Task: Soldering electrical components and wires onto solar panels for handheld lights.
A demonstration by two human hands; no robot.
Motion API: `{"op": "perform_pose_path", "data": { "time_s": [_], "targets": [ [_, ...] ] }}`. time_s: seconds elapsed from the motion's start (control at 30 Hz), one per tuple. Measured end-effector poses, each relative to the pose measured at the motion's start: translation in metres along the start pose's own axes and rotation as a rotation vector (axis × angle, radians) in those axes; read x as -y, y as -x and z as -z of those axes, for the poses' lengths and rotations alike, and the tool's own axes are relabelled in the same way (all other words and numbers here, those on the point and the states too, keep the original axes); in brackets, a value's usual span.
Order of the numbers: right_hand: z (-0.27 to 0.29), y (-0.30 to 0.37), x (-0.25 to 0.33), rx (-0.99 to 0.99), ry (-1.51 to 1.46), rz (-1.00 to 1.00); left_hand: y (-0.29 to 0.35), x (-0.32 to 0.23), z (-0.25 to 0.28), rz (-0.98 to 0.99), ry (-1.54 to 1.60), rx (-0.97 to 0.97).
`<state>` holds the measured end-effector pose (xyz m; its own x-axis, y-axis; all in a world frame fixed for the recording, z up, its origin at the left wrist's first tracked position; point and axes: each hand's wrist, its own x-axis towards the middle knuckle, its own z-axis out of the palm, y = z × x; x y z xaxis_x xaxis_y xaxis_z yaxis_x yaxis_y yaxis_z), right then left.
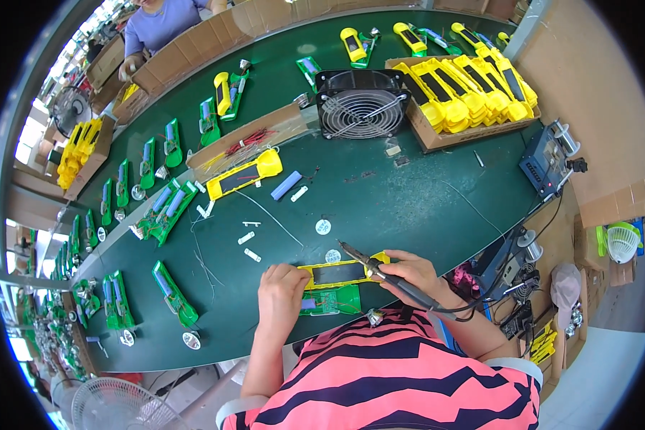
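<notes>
A yellow casing with a dark panel (339, 273) lies crosswise near the table's front edge. At its left end, my left hand (282, 292) is closed, its fingers pinching the rim. My right hand (413, 274) grips a soldering iron (394, 278), the tip pointing up and left over the casing. Its fingers are also close to the casing's right end; whether they touch it is hard to tell. Just below the casing sits a green housing (340, 300) with a blue battery cell and wires, and a small reflector lamp (375, 316) beside it.
Another yellow casing (245, 174) and a blue cell (287, 185) lie farther off. A fan (362, 107) stands at the back, next to a carton of yellow casings (466, 93). Green housings (174, 292) line the left. A soldering station (545, 163) sits right. Across the table, a person (161, 29) works.
</notes>
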<state>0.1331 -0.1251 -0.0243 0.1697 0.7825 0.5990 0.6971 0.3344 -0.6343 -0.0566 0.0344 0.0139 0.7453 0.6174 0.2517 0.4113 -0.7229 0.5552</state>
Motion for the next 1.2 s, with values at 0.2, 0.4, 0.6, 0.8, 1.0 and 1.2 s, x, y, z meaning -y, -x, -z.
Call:
{"op": "perform_pose_path", "data": {
  "time_s": [0.2, 0.4, 0.6, 0.8, 1.0, 1.2],
  "targets": [
    [-0.027, 0.006, 0.014, -0.277, -0.766, -0.812, -0.011, 0.009, -0.001, -0.141, -0.155, 0.308],
    [-0.030, -0.004, 0.008, -0.242, -0.853, -1.015, -0.012, 0.004, -0.005, -0.083, -0.227, 0.410],
    [-0.033, -0.009, 0.007, -0.182, -0.816, -1.009, -0.012, 0.003, -0.005, -0.082, -0.231, 0.408],
    [-0.036, -0.007, 0.008, -0.149, -0.747, -0.990, -0.012, 0.003, -0.005, -0.088, -0.239, 0.407],
    [-0.033, -0.008, 0.010, -0.115, -0.739, -0.979, -0.010, 0.004, -0.007, -0.112, -0.274, 0.400],
    [-0.023, 0.003, 0.011, -0.264, -0.661, -0.759, -0.010, 0.004, -0.009, -0.130, -0.284, 0.375]
  ]
}}
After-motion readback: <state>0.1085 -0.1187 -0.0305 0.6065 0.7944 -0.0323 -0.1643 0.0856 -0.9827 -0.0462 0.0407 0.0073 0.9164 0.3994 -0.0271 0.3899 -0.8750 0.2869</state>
